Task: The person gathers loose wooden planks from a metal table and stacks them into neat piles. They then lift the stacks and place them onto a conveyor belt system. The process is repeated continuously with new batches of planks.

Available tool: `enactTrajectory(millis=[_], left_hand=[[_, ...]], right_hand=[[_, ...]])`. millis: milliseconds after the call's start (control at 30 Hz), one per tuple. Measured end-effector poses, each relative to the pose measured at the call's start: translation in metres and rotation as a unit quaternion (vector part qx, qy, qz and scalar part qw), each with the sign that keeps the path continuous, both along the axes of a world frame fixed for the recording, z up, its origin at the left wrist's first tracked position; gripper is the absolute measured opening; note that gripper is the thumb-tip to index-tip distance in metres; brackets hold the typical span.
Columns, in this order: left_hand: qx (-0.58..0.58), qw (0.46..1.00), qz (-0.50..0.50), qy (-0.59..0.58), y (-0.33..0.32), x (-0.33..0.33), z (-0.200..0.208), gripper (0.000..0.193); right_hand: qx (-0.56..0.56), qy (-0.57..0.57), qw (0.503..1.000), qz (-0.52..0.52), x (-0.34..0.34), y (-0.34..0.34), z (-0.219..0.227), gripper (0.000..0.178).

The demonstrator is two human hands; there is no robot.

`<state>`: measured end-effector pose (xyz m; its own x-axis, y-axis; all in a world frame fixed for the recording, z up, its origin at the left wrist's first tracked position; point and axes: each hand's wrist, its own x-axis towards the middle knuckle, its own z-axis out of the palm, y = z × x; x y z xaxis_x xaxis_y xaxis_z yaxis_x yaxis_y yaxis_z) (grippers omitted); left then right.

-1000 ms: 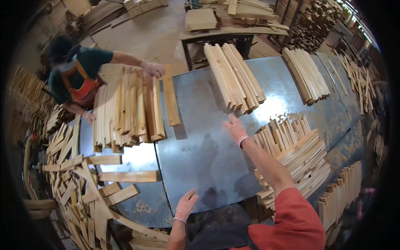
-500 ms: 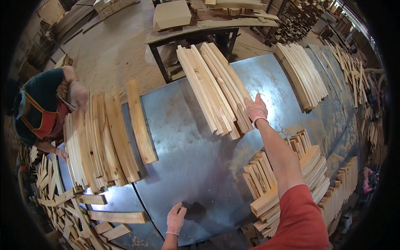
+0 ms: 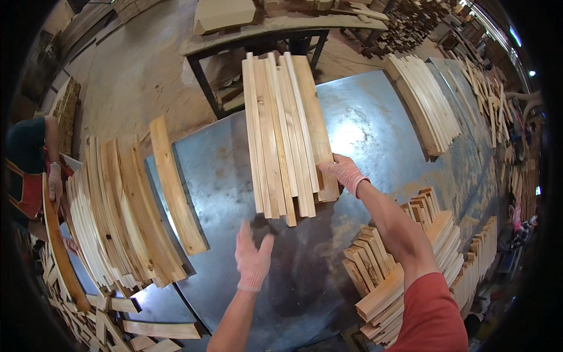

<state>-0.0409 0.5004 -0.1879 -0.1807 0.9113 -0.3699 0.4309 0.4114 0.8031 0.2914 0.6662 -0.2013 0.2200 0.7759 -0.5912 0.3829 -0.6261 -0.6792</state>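
Observation:
A row of long, pale wooden boards (image 3: pixel 281 135) lies side by side on the metal table, the near ends uneven. My right hand (image 3: pixel 347 173), in a pinkish knit glove, grips the near right edge of the rightmost, wider board (image 3: pixel 314 111). My left hand (image 3: pixel 253 258), gloved alike and slightly blurred, hovers over the table just short of the boards' near ends. Its thumb stands apart from the fingers, and it holds nothing.
At the left, a co-worker's gloved hand (image 3: pixel 54 182) holds a board beside another row of boards (image 3: pixel 117 217). Short offcuts (image 3: pixel 161 330) lie at lower left. Stacked wood pieces (image 3: pixel 381 299) sit by my right arm; another board bundle (image 3: pixel 425 105) lies far right.
The middle boards have turned more upright and shifted nearer, with my right hand moving left along them. My left hand has risen toward their ends. The co-worker has lifted a board.

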Motion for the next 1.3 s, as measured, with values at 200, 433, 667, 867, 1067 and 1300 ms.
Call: enactTrajectory(millis=[200,433,667,867,1067,1300], left_hand=[[-0.025,0.999,0.022,-0.02,0.084,0.017,0.011,0.088],[-0.036,0.999,-0.008,0.037,0.076,0.0,-0.004,0.093],[-0.034,0.998,0.022,0.037,0.062,0.001,-0.003,0.09],[-0.058,0.998,0.02,0.002,0.04,-0.002,0.003,0.091],[-0.12,0.985,0.039,-0.116,-0.039,-0.039,0.041,0.072],[0.084,0.896,0.032,0.435,0.031,-0.133,-0.003,0.085]], right_hand=[[-0.031,-0.23,0.968,0.098,-0.034,0.009,-0.007,0.057],[0.006,0.146,0.974,-0.173,-0.038,-0.005,-0.012,0.036],[0.114,-0.094,0.989,-0.005,-0.084,-0.002,0.007,0.066],[0.061,-0.163,0.985,0.002,-0.107,-0.01,0.014,0.067],[0.006,-0.179,0.973,0.143,-0.132,-0.066,0.034,0.074],[0.059,-0.217,0.969,0.101,-0.137,-0.053,-0.003,0.089]])
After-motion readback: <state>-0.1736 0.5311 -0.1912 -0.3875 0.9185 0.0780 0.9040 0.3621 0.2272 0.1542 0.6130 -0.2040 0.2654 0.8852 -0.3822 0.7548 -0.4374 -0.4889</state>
